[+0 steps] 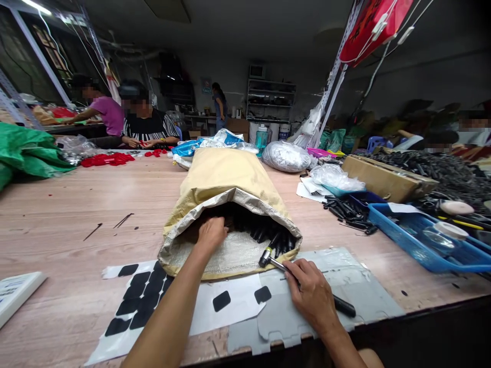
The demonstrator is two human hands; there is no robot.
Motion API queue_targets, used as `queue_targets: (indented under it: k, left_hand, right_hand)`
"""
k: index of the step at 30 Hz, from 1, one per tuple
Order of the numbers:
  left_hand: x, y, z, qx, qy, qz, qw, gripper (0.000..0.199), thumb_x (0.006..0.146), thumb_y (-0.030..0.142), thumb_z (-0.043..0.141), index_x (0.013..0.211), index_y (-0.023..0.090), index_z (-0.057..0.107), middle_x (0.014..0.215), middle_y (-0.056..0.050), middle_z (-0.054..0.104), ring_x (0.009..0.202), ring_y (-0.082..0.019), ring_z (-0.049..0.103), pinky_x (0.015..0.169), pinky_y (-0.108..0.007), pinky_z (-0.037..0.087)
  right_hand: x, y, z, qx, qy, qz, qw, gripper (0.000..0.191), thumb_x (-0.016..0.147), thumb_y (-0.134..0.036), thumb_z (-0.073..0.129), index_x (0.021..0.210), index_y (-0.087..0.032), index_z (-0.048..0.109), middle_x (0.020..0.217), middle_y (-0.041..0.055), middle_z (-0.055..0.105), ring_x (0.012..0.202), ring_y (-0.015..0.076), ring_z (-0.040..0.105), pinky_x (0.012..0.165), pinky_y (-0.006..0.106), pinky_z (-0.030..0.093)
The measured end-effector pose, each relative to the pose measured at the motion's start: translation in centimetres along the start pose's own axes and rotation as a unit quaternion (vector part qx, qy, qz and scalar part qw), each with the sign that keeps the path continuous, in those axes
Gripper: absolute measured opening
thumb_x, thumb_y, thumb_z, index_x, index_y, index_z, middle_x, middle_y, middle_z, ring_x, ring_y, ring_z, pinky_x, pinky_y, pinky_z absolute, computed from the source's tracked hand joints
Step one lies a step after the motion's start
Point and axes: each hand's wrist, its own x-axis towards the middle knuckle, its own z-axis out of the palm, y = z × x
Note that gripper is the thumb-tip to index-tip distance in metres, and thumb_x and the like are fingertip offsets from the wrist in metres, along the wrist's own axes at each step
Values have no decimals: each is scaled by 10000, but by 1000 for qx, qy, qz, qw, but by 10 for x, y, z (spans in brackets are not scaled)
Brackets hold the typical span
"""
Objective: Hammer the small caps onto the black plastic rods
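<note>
A large yellow sack (233, 171) lies on the table with its mouth facing me. Inside it, on the right, are several black pieces (274, 237). My left hand (212, 235) reaches into the sack's mouth, its fingers curled; whatever they may hold is hidden. My right hand (310, 289) is closed on the shaft of a small hammer (343, 305), whose head rests by the sack's lower right edge. Beneath the right hand is a grey mat (364, 291). White sheets (203, 312) bearing black rounded squares (221, 301) lie in front of the sack, partly under my left forearm.
On the right stand a blue tray (406, 243), loose black parts (347, 212) and a cardboard box (383, 176). A clear bag (287, 156) sits behind the sack. Green cloth (30, 153) and a white box (19, 294) are on the left. People sit across the table.
</note>
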Motion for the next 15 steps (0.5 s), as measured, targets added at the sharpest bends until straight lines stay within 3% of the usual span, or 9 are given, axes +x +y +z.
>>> queue_targets:
  k: [2, 4, 6, 8, 11, 15]
  left_hand:
    - [-25, 4, -1, -23, 4, 42, 999, 165, 919, 288, 579, 1010, 202, 686, 1090, -112, 712, 1091, -281, 631, 861, -354, 466]
    - [-56, 10, 1, -81, -4, 123, 989, 134, 931, 327, 581, 980, 238, 667, 1048, -48, 707, 1055, -240, 615, 839, -324, 449]
    - [-88, 16, 9, -147, -29, 198, 969, 96, 924, 331, 605, 936, 248, 651, 977, -12, 693, 993, -215, 599, 810, -310, 435]
    - [-112, 19, 20, -180, -51, 225, 956, 64, 905, 303, 634, 905, 240, 645, 937, -6, 675, 959, -212, 580, 804, -313, 427]
    - [-130, 17, 39, -193, -46, 236, 951, 44, 879, 245, 659, 920, 230, 656, 958, -21, 654, 966, -220, 560, 829, -328, 426]
    - [-135, 6, 55, -227, -7, 260, 939, 206, 815, 228, 730, 1009, 236, 664, 1010, -30, 633, 986, -223, 547, 866, -345, 428]
  right_hand:
    - [0, -1, -1, 2, 2, 3, 1000, 251, 951, -226, 541, 1172, -245, 659, 926, 41, 637, 878, 203, 560, 798, 330, 433]
    - [-1, -3, -1, 1, 6, 11, 1000, 259, 945, -218, 543, 1175, -239, 659, 937, 46, 639, 887, 206, 564, 803, 330, 440]
    - [-1, -4, -2, 0, 10, 15, 1000, 278, 944, -205, 539, 1197, -228, 652, 948, 51, 639, 898, 209, 565, 812, 332, 444]
    - [-1, -5, -3, -3, 5, 11, 1000, 301, 951, -192, 529, 1228, -223, 642, 942, 52, 638, 901, 212, 563, 820, 335, 445]
    - [-1, -6, -3, -15, -11, 3, 1000, 321, 965, -189, 515, 1261, -236, 632, 934, 50, 637, 903, 213, 562, 824, 336, 440]
    - [2, -7, -5, -39, -38, 7, 999, 306, 975, -209, 517, 1247, -261, 647, 943, 48, 640, 903, 212, 562, 802, 328, 436]
